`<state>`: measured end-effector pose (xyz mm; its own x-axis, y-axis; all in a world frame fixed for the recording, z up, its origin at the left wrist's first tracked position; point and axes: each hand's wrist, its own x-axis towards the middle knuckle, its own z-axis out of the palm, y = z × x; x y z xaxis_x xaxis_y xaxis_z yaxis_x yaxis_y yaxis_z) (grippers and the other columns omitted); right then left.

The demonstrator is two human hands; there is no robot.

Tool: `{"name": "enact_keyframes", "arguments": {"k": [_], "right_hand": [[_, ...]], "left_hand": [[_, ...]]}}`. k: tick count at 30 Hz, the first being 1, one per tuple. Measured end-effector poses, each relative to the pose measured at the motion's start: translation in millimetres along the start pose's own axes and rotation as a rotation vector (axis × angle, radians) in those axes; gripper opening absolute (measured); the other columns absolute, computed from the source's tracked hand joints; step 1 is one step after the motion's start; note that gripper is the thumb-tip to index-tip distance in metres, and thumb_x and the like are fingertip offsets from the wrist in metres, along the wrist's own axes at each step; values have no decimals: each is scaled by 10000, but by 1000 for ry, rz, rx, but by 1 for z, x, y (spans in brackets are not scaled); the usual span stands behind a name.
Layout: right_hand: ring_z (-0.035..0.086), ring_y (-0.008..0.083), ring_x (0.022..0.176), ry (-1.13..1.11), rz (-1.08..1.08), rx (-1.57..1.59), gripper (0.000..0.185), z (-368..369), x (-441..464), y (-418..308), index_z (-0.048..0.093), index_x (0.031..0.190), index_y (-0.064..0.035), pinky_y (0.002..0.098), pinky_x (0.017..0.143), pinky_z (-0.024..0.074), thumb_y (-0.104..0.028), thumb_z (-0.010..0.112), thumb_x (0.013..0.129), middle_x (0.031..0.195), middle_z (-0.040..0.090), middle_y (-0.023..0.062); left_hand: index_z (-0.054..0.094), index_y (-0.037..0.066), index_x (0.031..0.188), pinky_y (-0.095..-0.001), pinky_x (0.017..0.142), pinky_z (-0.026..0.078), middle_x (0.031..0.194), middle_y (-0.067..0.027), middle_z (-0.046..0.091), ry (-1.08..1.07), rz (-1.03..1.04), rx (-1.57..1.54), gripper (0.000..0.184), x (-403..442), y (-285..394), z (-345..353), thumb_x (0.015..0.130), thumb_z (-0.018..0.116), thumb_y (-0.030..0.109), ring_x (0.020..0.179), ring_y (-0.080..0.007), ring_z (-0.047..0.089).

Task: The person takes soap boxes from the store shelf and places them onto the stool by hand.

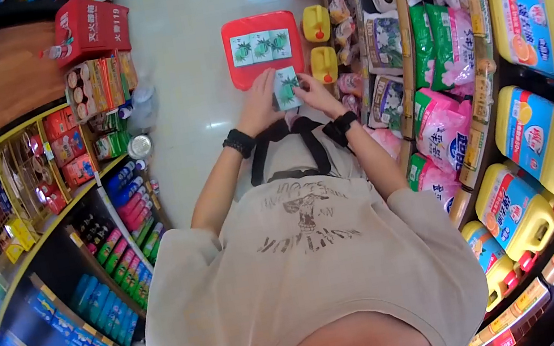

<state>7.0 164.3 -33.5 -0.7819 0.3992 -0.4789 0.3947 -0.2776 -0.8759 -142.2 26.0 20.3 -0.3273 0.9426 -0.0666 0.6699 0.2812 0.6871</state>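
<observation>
A pale packet (pixel 286 88) with a green leaf print is held between my two hands, just in front of the red plastic stool (pixel 268 72). My left hand (pixel 260 104) grips its left edge, fingers pointing forward. At its right edge, my right hand (pixel 316 95) pinches it with thumb and fingers. Similar leaf-print packets (pixel 261 47) lie side by side in a row on the stool top. I cannot make out what the packets contain.
Two yellow jugs (pixel 317 25) stand on the floor right of the stool. Shelves of detergent bottles (pixel 537 30) and bagged goods (pixel 384 44) line the right side. Boxed and bottled goods (pixel 122 221) fill the left shelves, with a red fire-equipment box (pixel 93 29) at the far left.
</observation>
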Motion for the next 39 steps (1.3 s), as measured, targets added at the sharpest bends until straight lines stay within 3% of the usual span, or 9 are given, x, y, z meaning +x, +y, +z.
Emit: {"name": "enact_keyframes", "arguments": {"k": [3, 7, 12, 16, 19, 22, 26, 35, 39], "right_hand": [[584, 133, 944, 4, 27, 113, 449, -14, 23, 15, 500, 1323, 17, 268, 824, 489, -148, 642, 931, 1081, 626, 74], [603, 137, 918, 153, 57, 25, 409, -25, 65, 37, 537, 1282, 24, 272, 795, 496, -158, 639, 930, 1056, 652, 76], [654, 224, 889, 320, 103, -164, 426, -31, 130, 70, 572, 1199, 45, 330, 773, 510, -188, 637, 848, 999, 682, 152], [664, 238, 924, 353, 138, -135, 410, -40, 165, 83, 577, 1185, 30, 346, 793, 511, -218, 636, 864, 1015, 686, 159], [652, 282, 991, 340, 174, -54, 417, -38, 171, 77, 569, 1193, 15, 370, 851, 494, -246, 628, 874, 1056, 677, 181], [609, 330, 1103, 379, 314, -187, 462, -28, 166, 50, 523, 1253, 12, 396, 939, 460, -262, 603, 890, 1145, 640, 215], [607, 330, 1111, 387, 117, 61, 489, -15, 174, 91, 494, 1307, 24, 378, 949, 457, -245, 586, 910, 1161, 633, 221], [600, 327, 1126, 443, 125, 36, 473, -7, 176, 71, 479, 1333, 20, 372, 952, 455, -235, 554, 942, 1195, 623, 215], [570, 332, 1178, 406, 205, -22, 501, -8, 171, 60, 455, 1355, 26, 368, 982, 441, -251, 548, 948, 1246, 594, 228]], "left_hand": [[344, -40, 1404, -440, 1075, 382, 1369, -249, 448, -77, -3, 49, 1011, 28, -9, 9, 557, 856, 169, 1282, -391, 429], [363, -18, 1406, -431, 1049, 378, 1328, -204, 486, -65, -11, 69, 971, 70, -33, 29, 560, 804, 164, 1262, -350, 452], [395, -12, 1386, -444, 1078, 331, 1325, -183, 497, -46, 18, 186, 958, 123, -70, 61, 541, 799, 186, 1265, -339, 448], [413, 5, 1379, -488, 1117, 279, 1345, -162, 491, -101, -89, 276, 910, 149, -89, 85, 586, 810, 206, 1313, -310, 415], [430, 17, 1375, -477, 1127, 251, 1373, -156, 487, -186, -35, 417, 860, 156, -115, 99, 665, 800, 329, 1320, -325, 414], [441, 27, 1365, -491, 1138, 229, 1381, -155, 471, -211, 0, 408, 843, 161, -124, 97, 660, 802, 316, 1329, -322, 397], [416, 45, 1376, -502, 1134, 234, 1371, -172, 455, -161, -48, 358, 926, 160, -122, 89, 571, 839, 216, 1315, -329, 402], [388, 66, 1398, -497, 1131, 240, 1383, -213, 424, -167, -72, 326, 945, 160, -137, 89, 574, 834, 188, 1324, -362, 385], [375, 40, 1410, -481, 1149, 227, 1418, -199, 415, -192, -70, 399, 936, 159, -135, 86, 595, 814, 178, 1349, -338, 378]]}}
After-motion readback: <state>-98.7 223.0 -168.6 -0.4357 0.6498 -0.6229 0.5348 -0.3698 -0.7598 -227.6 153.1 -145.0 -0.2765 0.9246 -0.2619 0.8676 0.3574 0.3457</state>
